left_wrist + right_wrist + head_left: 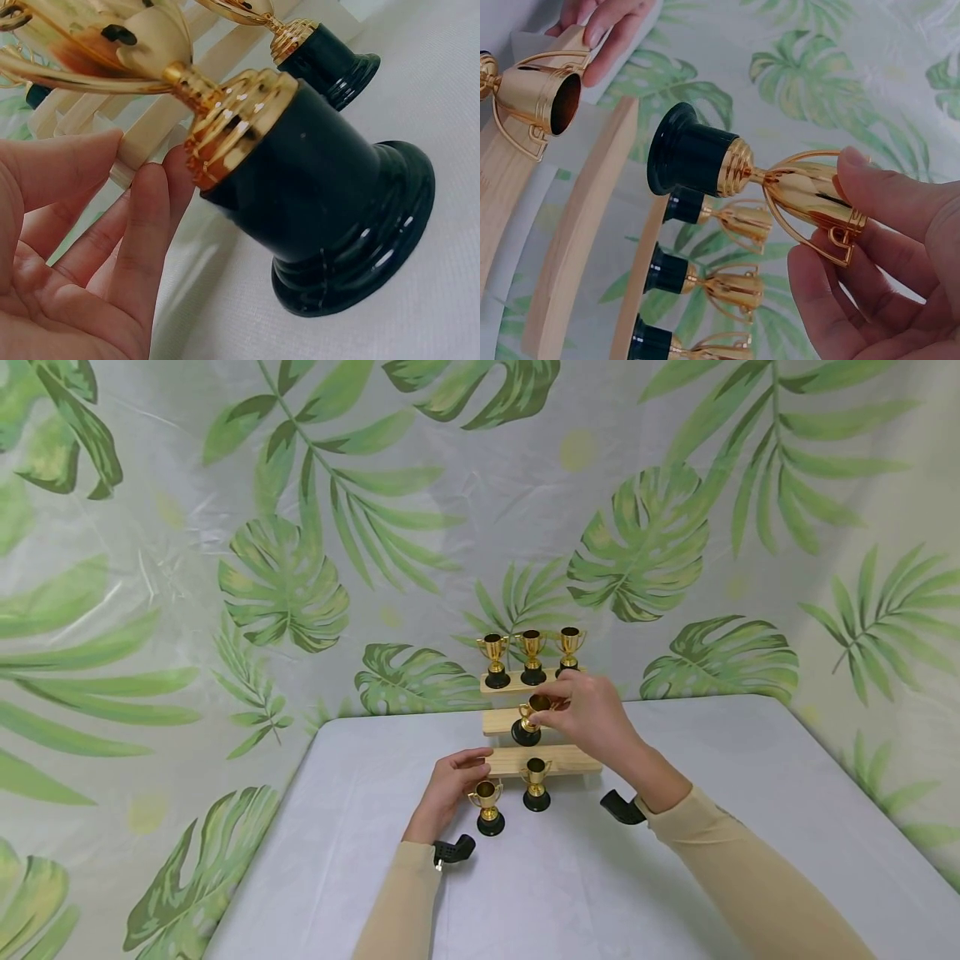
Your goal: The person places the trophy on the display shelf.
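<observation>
Behind white table (675, 860) — leaf-print backdrop (300, 527), wooden stepped shelf (501, 722) against it.

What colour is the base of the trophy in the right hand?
Glossy black base under the gold trophy; clearest in the right wrist view.

A stepped rack (517, 762) of three shelves stands on the worktop (570, 877), at its far middle, against the backdrop (300, 568). On the top shelf (501, 687) three trophies (532, 657) stand side by side. My right grip (592, 714) holds a trophy (527, 720) at the middle shelf (498, 722). In front of the bottom shelf, two trophies stand on the worktop: the left one (488, 808) just beside my left grip (450, 789), the right one (536, 784) close behind it.
</observation>
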Available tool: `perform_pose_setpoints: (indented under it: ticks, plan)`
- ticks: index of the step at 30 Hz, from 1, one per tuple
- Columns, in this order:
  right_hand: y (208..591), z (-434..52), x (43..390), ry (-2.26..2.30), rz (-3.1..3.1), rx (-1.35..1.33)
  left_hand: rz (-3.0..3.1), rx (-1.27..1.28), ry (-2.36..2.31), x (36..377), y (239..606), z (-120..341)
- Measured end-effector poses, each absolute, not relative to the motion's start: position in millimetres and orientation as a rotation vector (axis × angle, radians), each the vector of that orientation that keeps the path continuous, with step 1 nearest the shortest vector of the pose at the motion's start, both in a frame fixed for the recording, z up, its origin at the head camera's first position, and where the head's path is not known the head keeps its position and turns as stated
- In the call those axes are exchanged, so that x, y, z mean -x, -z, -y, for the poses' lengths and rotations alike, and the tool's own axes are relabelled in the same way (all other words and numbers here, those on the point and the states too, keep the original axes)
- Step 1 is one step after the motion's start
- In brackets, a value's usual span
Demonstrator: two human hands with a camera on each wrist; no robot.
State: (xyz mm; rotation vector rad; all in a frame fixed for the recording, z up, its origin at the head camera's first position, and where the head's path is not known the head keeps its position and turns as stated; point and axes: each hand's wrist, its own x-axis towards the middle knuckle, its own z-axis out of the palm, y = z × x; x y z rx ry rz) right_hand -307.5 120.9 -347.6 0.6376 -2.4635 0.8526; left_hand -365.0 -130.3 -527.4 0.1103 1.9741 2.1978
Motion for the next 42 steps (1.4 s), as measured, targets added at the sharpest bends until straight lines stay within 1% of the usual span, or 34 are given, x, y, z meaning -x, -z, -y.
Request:
perform_pose_setpoints:
  ticks: [21, 42]
  plan:
    - [357, -112, 339, -0.796, 2.547, -0.627, -1.933, -0.095, -2.213, 366, 528, 129]
    - [354, -104, 372, -0.812, 2.64, -0.645, -1.939, -0.098, -2.214, 366, 529, 131]
